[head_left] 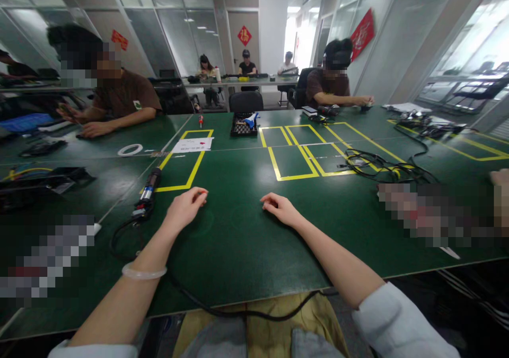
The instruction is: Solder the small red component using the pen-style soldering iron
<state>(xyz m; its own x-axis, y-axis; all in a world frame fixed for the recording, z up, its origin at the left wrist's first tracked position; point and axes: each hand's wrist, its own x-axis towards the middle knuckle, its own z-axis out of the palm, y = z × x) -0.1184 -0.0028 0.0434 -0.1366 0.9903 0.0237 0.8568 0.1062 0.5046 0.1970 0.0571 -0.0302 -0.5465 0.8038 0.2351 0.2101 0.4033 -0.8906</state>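
My left hand (186, 208) is over the green tabletop (234, 252) with its fingers curled together; no object shows in it. Facing it across a gap, my right hand (280, 208) has bent fingers closed toward the thumb, and nothing shows there either. A pale bangle (143, 272) circles my left wrist. Nearest to the left hand is an electric screwdriver (148, 191) with a dark body and a silver band, lying to its left. From it a black cable (234, 314) loops under my left forearm and along the table's front edge.
Yellow tape outlines (296, 177) mark the table. A white paper (192, 145), a tape roll (130, 150), a black tray (243, 125) with a blue-white item and a red-handled tool (201, 120) lie farther back. Tangled cables (369, 162) are at right. Co-workers sit across the table.
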